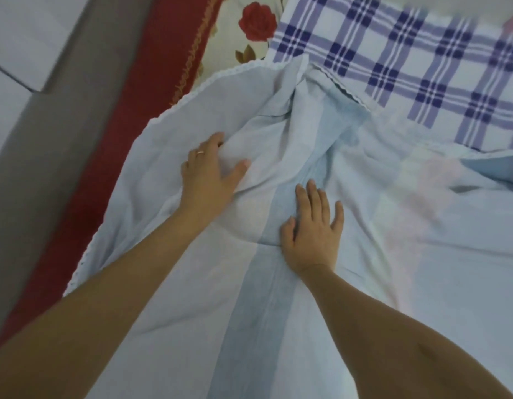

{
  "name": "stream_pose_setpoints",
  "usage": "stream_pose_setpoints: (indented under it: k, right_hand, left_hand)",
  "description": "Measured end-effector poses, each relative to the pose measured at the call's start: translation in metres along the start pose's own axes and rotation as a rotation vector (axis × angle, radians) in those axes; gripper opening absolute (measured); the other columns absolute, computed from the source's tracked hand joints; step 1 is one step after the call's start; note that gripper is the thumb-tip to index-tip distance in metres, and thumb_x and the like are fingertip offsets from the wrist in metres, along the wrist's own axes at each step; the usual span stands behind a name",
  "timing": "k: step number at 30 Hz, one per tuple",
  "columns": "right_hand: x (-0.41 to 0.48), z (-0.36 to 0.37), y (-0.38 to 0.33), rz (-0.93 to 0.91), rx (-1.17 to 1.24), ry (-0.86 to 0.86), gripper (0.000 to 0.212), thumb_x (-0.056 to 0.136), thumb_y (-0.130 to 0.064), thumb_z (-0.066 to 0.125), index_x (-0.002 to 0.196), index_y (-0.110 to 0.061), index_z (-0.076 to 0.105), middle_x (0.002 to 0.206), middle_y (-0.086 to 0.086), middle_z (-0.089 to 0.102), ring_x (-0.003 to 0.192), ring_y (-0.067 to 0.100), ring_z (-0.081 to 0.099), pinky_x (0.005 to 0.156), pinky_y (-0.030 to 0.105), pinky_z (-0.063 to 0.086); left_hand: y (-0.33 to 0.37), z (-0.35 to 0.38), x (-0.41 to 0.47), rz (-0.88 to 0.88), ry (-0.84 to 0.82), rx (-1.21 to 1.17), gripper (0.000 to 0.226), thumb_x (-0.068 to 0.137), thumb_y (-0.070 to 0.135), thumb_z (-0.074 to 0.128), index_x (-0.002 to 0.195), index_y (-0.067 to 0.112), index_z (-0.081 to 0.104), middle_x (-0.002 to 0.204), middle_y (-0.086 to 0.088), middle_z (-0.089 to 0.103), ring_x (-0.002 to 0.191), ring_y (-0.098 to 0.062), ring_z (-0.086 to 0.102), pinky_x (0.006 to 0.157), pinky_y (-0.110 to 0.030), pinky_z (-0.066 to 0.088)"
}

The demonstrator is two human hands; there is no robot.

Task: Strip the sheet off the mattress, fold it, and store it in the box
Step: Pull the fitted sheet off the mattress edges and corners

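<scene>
A thin pale blue sheet (pixel 278 298) with a white scalloped edge lies rumpled across the bed, doubled over in places so darker bands show through. My left hand (pixel 212 174), with a ring on one finger, lies on a raised fold, its fingertips sunk into the cloth. My right hand (pixel 312 226) rests flat on the sheet a little nearer and to the right, fingers spread. The mattress (pixel 151 116) shows at the left with a red side and a cream top printed with roses. No box is in view.
A blue and white checked cloth (pixel 407 61) covers the far right part of the bed. Left of the mattress runs a grey strip (pixel 62 116), then pale floor tiles (pixel 22 38).
</scene>
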State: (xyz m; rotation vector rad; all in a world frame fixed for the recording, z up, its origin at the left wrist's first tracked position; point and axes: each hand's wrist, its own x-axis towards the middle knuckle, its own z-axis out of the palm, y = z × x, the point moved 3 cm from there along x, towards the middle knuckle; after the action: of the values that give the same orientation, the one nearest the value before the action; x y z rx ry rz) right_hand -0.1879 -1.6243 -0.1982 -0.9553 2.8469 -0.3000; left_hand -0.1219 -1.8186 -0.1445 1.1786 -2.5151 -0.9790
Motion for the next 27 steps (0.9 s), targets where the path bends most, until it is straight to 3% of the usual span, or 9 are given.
stream_pose_setpoints:
  k: [2, 5, 8, 12, 14, 17, 22, 25, 27]
  right_hand:
    - [0.001, -0.002, 0.000, 0.009, -0.001, -0.003, 0.064, 0.084, -0.035, 0.032, 0.145, -0.017, 0.036, 0.154, 0.004, 0.030, 0.140, 0.023, 0.031, 0.115, 0.049, 0.008]
    - [0.001, -0.001, -0.001, 0.015, -0.013, -0.014, 0.063, 0.084, -0.033, 0.033, 0.144, -0.017, 0.037, 0.153, 0.004, 0.032, 0.140, 0.023, 0.032, 0.115, 0.049, 0.008]
    - [0.003, -0.003, 0.000, 0.018, 0.001, 0.000, 0.062, 0.083, -0.032, 0.035, 0.142, -0.013, 0.038, 0.151, 0.006, 0.036, 0.138, 0.024, 0.034, 0.114, 0.051, 0.012]
    - [0.002, -0.003, 0.000, 0.009, -0.005, -0.013, 0.063, 0.083, -0.032, 0.036, 0.143, -0.015, 0.036, 0.151, 0.004, 0.035, 0.139, 0.023, 0.034, 0.114, 0.051, 0.013]
    - [0.002, -0.002, 0.001, 0.012, 0.002, -0.013, 0.063, 0.083, -0.032, 0.036, 0.143, -0.016, 0.035, 0.151, 0.004, 0.035, 0.138, 0.022, 0.034, 0.115, 0.051, 0.013]
    - [0.003, -0.002, 0.001, 0.008, 0.003, 0.000, 0.063, 0.082, -0.032, 0.037, 0.142, -0.016, 0.037, 0.151, 0.004, 0.036, 0.138, 0.022, 0.034, 0.115, 0.051, 0.013]
    - [0.003, -0.001, 0.001, 0.009, -0.001, -0.003, 0.062, 0.082, -0.032, 0.038, 0.141, -0.016, 0.040, 0.151, 0.004, 0.036, 0.138, 0.021, 0.032, 0.115, 0.050, 0.014]
    - [0.004, -0.002, 0.002, 0.018, 0.009, 0.007, 0.061, 0.082, -0.032, 0.037, 0.141, -0.016, 0.040, 0.150, 0.004, 0.037, 0.137, 0.020, 0.031, 0.114, 0.051, 0.014]
    - [0.004, -0.001, 0.002, 0.018, 0.013, 0.003, 0.061, 0.083, -0.032, 0.036, 0.142, -0.016, 0.040, 0.150, 0.005, 0.037, 0.137, 0.020, 0.031, 0.114, 0.050, 0.015]
  left_hand:
    - [0.021, 0.009, 0.025, 0.011, -0.170, -0.052, 0.043, 0.082, 0.029, 0.067, 0.120, 0.016, 0.053, 0.111, 0.001, 0.060, 0.106, -0.023, 0.056, 0.087, -0.028, 0.042]
    - [0.053, 0.015, 0.009, 0.545, -0.222, 0.017, 0.016, 0.076, 0.004, 0.047, 0.083, 0.015, 0.057, 0.075, 0.009, 0.049, 0.073, -0.013, 0.049, 0.060, -0.026, 0.037]
    - [0.049, 0.021, -0.017, 0.984, -0.335, 0.148, 0.018, 0.073, 0.005, 0.041, 0.072, 0.016, 0.055, 0.075, 0.000, 0.051, 0.072, -0.014, 0.043, 0.051, -0.031, 0.037]
    - [0.029, 0.025, -0.010, 0.599, -0.366, -0.070, 0.032, 0.081, 0.010, 0.061, 0.110, 0.019, 0.050, 0.112, 0.006, 0.043, 0.091, -0.007, 0.047, 0.072, -0.022, 0.047]
    - [0.029, 0.036, 0.007, 0.147, -0.260, -0.348, 0.066, 0.074, 0.028, 0.075, 0.125, 0.013, 0.036, 0.126, -0.001, 0.035, 0.106, -0.009, 0.045, 0.088, -0.014, 0.042]
    - [0.036, 0.051, 0.044, -0.482, -0.131, -0.762, 0.099, 0.064, 0.046, 0.079, 0.138, 0.018, 0.019, 0.138, -0.007, 0.036, 0.119, -0.021, 0.048, 0.102, -0.034, 0.042]
    - [0.052, 0.058, 0.073, -0.198, -0.158, -0.413, 0.062, 0.075, 0.006, 0.074, 0.130, 0.004, 0.046, 0.128, -0.012, 0.055, 0.117, -0.024, 0.053, 0.087, -0.020, 0.042]
    - [0.058, 0.062, 0.076, 0.089, -0.253, -0.165, 0.033, 0.084, 0.012, 0.063, 0.116, 0.009, 0.060, 0.112, -0.011, 0.066, 0.104, -0.025, 0.061, 0.083, -0.029, 0.047]
    - [0.061, 0.057, 0.090, 0.229, -0.129, -0.021, 0.018, 0.088, 0.020, 0.058, 0.101, 0.010, 0.065, 0.100, -0.012, 0.066, 0.093, -0.029, 0.061, 0.079, -0.039, 0.049]
